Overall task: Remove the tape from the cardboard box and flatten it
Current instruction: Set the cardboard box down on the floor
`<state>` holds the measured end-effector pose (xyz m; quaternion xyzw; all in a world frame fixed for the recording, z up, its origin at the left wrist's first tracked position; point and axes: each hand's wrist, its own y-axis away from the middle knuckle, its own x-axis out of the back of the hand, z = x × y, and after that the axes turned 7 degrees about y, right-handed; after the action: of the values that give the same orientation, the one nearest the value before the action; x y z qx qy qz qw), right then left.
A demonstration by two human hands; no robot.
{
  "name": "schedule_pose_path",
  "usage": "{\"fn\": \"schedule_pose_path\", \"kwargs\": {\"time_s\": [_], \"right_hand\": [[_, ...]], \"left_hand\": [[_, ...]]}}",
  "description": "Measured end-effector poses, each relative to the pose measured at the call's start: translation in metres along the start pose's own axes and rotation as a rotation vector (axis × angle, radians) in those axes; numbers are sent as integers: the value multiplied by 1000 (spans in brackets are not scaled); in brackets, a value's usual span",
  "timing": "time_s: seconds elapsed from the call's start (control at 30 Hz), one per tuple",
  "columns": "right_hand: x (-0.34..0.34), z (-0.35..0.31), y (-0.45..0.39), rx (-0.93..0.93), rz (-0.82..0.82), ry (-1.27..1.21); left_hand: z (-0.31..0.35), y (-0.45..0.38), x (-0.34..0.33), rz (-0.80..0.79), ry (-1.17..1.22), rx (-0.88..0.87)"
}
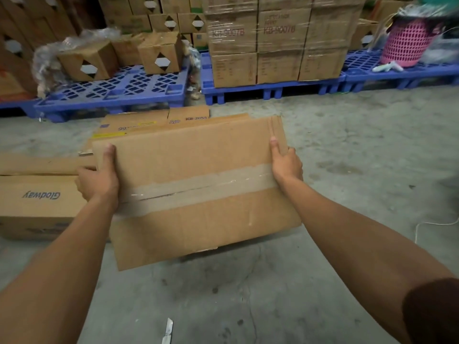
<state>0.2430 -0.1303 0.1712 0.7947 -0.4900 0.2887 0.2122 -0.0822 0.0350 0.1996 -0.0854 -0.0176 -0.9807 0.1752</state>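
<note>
I hold a brown cardboard box (198,209) up in front of me, above the concrete floor. A strip of clear tape (198,189) runs across the seam of its upper face, from left edge to right edge. My left hand (99,177) grips the box's left edge, thumb on top and fingers hidden behind. My right hand (285,165) grips the right edge the same way, thumb lying on the top face.
Flattened cardboard (154,125) lies on the floor behind the box. A printed carton (37,202) sits at the left. Blue pallets (119,90) with stacked boxes line the back. A pink basket (407,43) stands far right. A small knife-like tool (168,330) lies on the floor near me.
</note>
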Motion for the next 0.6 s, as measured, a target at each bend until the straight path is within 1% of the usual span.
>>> {"fn": "schedule_pose_path", "kwargs": {"time_s": [0.1, 0.17, 0.23, 0.3, 0.37, 0.47, 0.53, 0.6], "right_hand": [[-13, 11, 13, -64, 82, 76], [-15, 8, 17, -59, 119, 97], [-10, -4, 16, -34, 133, 126], [-4, -19, 12, 9, 166, 163], [4, -37, 5, 49, 242, 180], [24, -63, -9, 69, 381, 216], [40, -74, -20, 81, 398, 280], [48, -74, -27, 82, 352, 366]], "left_hand": [[-8, 16, -4, 104, -155, -66], [-18, 32, -8, 143, -281, -109], [-19, 39, -16, 166, -331, -95], [-7, 37, -20, 122, -355, -52], [7, 32, -24, 51, -373, -42], [21, 37, -31, -26, -402, -109], [29, 39, -39, -76, -427, -144], [38, 35, -42, -131, -492, -181]]}}
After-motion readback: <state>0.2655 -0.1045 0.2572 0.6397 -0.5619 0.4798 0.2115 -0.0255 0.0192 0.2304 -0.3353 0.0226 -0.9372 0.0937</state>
